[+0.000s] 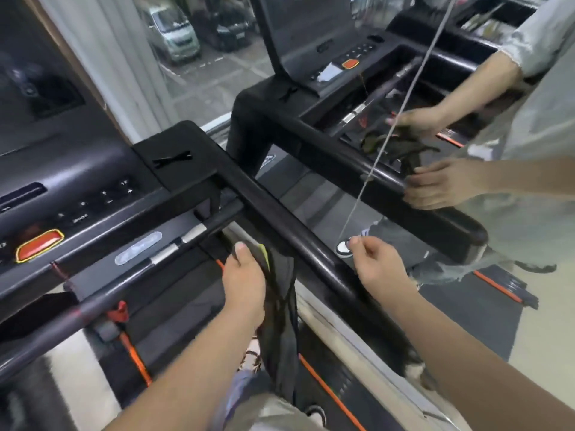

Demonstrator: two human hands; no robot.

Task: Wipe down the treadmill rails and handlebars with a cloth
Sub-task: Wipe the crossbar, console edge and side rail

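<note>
Mirrored glass lines the right side of the treadmill, doubling both hands and a pale-sleeved torso, while a far window shows parked cars. On the left hand (pixel 245 281) the thumb lies along the top of a dark cloth (pixel 281 309) and the other fingers wrap beneath it, mostly hidden by the fabric. The cloth hangs just near of the front handlebar (pixel 124 275) and left of the side rail (pixel 280 219), and its lower end is lost behind the person's clothing. The right hand (pixel 379 269) has its thumb and forefinger drawn together on the bottom of a thin pale cord (pixel 401 113), though blur softens the pinch. The cord's top runs out of frame. To the far left, the console (pixel 93 194) is partly cut off.
</note>
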